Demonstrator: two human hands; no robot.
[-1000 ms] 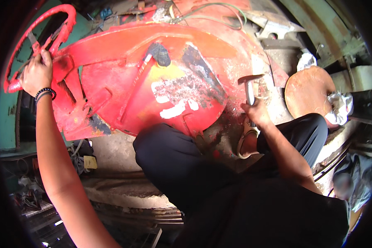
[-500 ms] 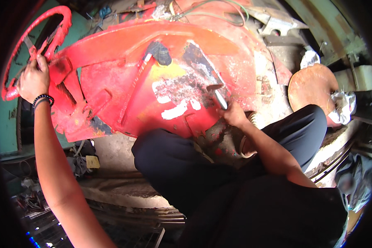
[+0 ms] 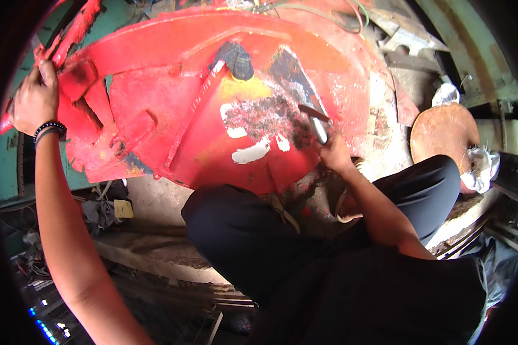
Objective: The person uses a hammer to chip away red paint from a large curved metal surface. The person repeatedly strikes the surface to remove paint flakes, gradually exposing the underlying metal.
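Observation:
A large red-painted metal piece (image 3: 138,92) lies before me, with a worn patch of grey, white and yellow (image 3: 270,115) near its middle. My right hand (image 3: 335,152) is closed round a hand tool (image 3: 319,131) with a shiny metal handle and a slim, dark crosswise head. That head rests at or just over the right edge of the worn patch; contact cannot be made out. At the far left, my left hand (image 3: 35,100) is wrapped round a red loop-shaped frame (image 3: 77,34) joined to the piece. Its fingers are partly hidden.
A dark, glove-like cloth (image 3: 236,60) lies on the red piece. At the right are a round brown stool seat (image 3: 443,135), crumpled silvery wrapping (image 3: 482,167) and an anvil-like metal block (image 3: 408,39). A thin green hose (image 3: 328,11) crosses the far side. My knees are bent close to the near edge.
The view has shifted, so the red piece sits higher. My right hand still holds the tool beside the worn patch, its head tilted differently. My left hand keeps its hold on the loop-shaped frame.

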